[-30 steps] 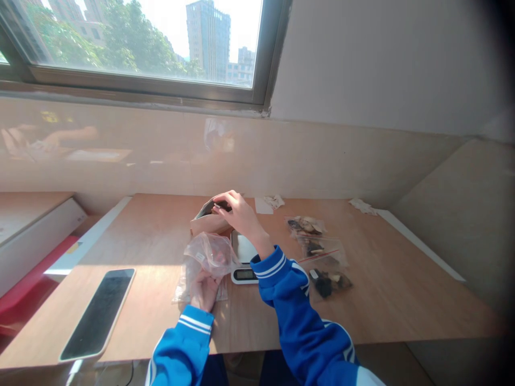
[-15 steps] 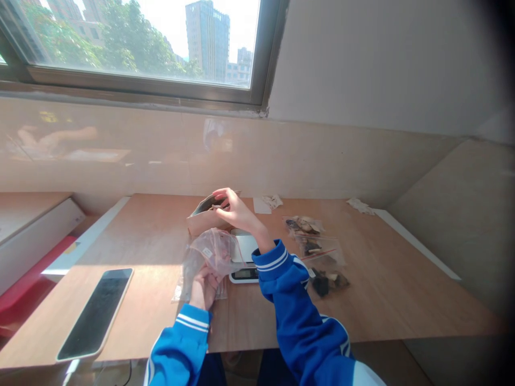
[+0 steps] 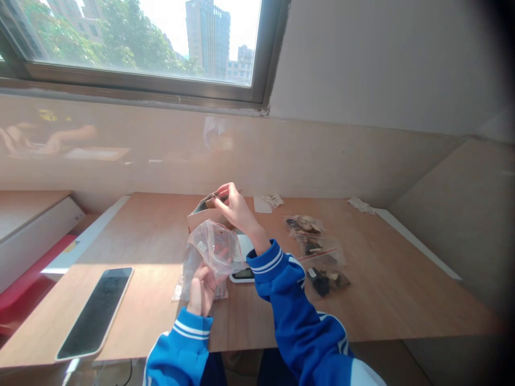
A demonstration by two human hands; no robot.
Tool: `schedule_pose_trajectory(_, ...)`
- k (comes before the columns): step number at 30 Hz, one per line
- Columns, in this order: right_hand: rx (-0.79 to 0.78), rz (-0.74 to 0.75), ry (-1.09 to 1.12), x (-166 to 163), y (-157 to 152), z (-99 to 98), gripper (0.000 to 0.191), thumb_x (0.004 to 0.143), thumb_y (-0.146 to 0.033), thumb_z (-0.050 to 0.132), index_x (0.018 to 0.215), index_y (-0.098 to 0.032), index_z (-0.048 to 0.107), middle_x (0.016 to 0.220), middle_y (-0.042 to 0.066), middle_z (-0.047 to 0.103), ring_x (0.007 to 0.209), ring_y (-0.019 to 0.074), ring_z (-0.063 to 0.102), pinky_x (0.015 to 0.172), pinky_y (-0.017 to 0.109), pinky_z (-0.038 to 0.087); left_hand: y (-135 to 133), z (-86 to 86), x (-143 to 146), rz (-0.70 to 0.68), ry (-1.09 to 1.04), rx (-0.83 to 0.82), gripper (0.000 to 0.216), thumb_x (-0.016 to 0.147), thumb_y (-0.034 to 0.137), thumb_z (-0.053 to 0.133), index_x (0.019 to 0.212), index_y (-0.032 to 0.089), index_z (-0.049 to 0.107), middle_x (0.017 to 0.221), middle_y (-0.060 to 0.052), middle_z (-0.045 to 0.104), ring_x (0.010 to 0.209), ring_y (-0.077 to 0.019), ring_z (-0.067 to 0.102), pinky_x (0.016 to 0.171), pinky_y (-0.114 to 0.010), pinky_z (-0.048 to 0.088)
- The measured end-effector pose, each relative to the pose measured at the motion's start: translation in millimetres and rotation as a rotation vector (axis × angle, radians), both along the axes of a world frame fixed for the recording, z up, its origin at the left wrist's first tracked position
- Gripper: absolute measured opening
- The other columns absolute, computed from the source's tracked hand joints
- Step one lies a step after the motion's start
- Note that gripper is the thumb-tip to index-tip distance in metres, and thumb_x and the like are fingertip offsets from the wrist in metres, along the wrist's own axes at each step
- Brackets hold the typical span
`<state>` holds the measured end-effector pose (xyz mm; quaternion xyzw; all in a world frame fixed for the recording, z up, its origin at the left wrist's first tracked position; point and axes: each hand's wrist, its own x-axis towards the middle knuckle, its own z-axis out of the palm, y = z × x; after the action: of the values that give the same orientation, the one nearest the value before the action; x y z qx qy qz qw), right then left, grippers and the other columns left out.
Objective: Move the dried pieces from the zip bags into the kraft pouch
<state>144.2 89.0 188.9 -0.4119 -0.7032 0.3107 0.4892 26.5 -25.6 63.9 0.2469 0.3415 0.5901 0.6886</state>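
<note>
At centre frame, the right hand [image 3: 238, 210] pinches a tan kraft-paper pouch [image 3: 203, 219] in its fingers; the left hand [image 3: 201, 291] clutches a crinkled clear plastic zip bag [image 3: 211, 252].

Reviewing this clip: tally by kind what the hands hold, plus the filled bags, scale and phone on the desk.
Clear plastic bag in left hand: 1
Brown paper pouch in right hand: 1
Zip bags of dried pieces: 3
Digital scale: 1
Phone: 1
Total: 7
</note>
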Motion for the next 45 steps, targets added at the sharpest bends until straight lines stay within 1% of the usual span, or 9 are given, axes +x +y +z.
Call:
schedule_pose_trajectory(5, 0.143, -0.045, -0.108, -6, 3, -4.4, 0.012, 0.083, -0.02, 0.049, 0.094, -0.02, 0.046, 0.098, 0.004, 0.053, 0.089, 0.017, 0.054, 0.08, 0.032, 0.047, 5, -2.7, -1, 0.046, 0.022, -0.053, 0.053, 0.072, 0.024, 0.061, 0.125, 0.022, 0.055, 0.125, -0.008, 0.064, 0.12, -0.0322, 0.056, 0.09, -0.042, 0.054)
schedule_pose_trajectory(13, 0.305, -0.114, -0.176, -3, -21, 3.7, 0.015, 0.093, -0.026, 0.044, 0.101, -0.021, 0.055, 0.113, 0.008, 0.053, 0.109, 0.0217, 0.048, 0.1, 0.039, 0.037, 4, -3.8, 0, 0.14, 0.093, 0.012, 0.062, 0.073, 0.029, 0.064, 0.132, 0.022, 0.047, 0.133, -0.013, 0.057, 0.108, -0.0351, 0.063, 0.078, -0.044, 0.059)
schedule_pose_trajectory(20, -0.013, -0.008, -0.158, 16, -44, -14.4, 0.025, 0.09, -0.044, 0.048, 0.088, -0.022, 0.06, 0.08, 0.0, 0.063, 0.071, 0.0149, 0.055, 0.067, 0.028, 0.044, 1, 6.2, 4, 0.069, 0.195, 0.083, 0.061, 0.078, 0.028, 0.06, 0.136, 0.028, 0.043, 0.14, -0.011, 0.051, 0.111, -0.0338, 0.061, 0.074, -0.043, 0.06)
schedule_pose_trajectory(26, -0.02, -0.134, 0.122, 34, -37, -30.2, 0.032, 0.092, -0.044, 0.045, 0.088, -0.02, 0.066, 0.073, 0.002, 0.065, 0.069, 0.0162, 0.06, 0.064, 0.027, 0.044, -4, 14.8, 2, -0.041, 0.274, 0.086, 0.049, 0.081, 0.035, 0.057, 0.128, 0.025, 0.052, 0.137, -0.011, 0.054, 0.113, -0.0334, 0.06, 0.073, -0.039, 0.059)
schedule_pose_trajectory(30, -0.047, -0.18, 0.195, 48, -36, -32.8, 0.036, 0.092, -0.046, 0.047, 0.094, -0.019, 0.07, 0.069, 0.003, 0.065, 0.066, 0.0171, 0.06, 0.064, 0.028, 0.044, -6, 20.4, -4, -0.116, 0.341, 0.145, 0.048, 0.079, 0.033, 0.06, 0.125, 0.021, 0.058, 0.134, -0.012, 0.056, 0.118, -0.0306, 0.057, 0.091, -0.039, 0.051)
schedule_pose_trajectory(35, -0.093, -0.142, 0.12, 48, -49, -39.0, 0.039, 0.093, -0.048, 0.045, 0.098, -0.02, 0.071, 0.065, 0.001, 0.064, 0.06, 0.0157, 0.056, 0.06, 0.027, 0.042, -4, 30.5, -5, 0.077, 0.395, 0.295, 0.053, 0.076, 0.034, 0.068, 0.126, 0.021, 0.058, 0.135, -0.01, 0.056, 0.125, -0.0266, 0.05, 0.105, -0.034, 0.039)
schedule_pose_trajectory(39, -0.131, -0.115, 0.086, 37, -63, -50.0, 0.04, 0.094, -0.049, 0.042, 0.101, -0.022, 0.071, 0.066, 0.001, 0.065, 0.057, 0.0145, 0.054, 0.057, 0.026, 0.04, 2, 39.9, -3, 0.237, 0.637, 0.177, 0.04, 0.079, 0.045, 0.064, 0.111, 0.02, 0.064, 0.102, -0.006, 0.069, 0.082, -0.0184, 0.066, 0.071, -0.025, 0.051)
schedule_pose_trajectory(42, -0.17, -0.109, 0.129, 33, -70, -60.7, 0.042, 0.094, -0.05, 0.042, 0.1, -0.022, 0.072, 0.062, 0.001, 0.064, 0.056, 0.0149, 0.053, 0.056, 0.027, 0.04, 6, 44.3, -4, 0.294, 0.725, 0.123, 0.041, 0.079, 0.054, 0.059, 0.097, 0.018, 0.067, 0.074, -0.001, 0.064, 0.046, -0.0095, 0.052, 0.043, -0.02, 0.038)
schedule_pose_trajectory(45, -0.247, -0.105, 0.21, 34, -75, -74.4, 0.046, 0.092, -0.055, 0.042, 0.105, -0.021, 0.07, 0.067, 0.003, 0.065, 0.061, 0.0164, 0.056, 0.057, 0.027, 0.042, 8, 45.5, -7, 0.297, 0.749, 0.151, 0.042, 0.078, 0.055, 0.06, 0.096, 0.018, 0.068, 0.067, 0.002, 0.059, 0.04, -0.0062, 0.042, 0.038, -0.019, 0.031)
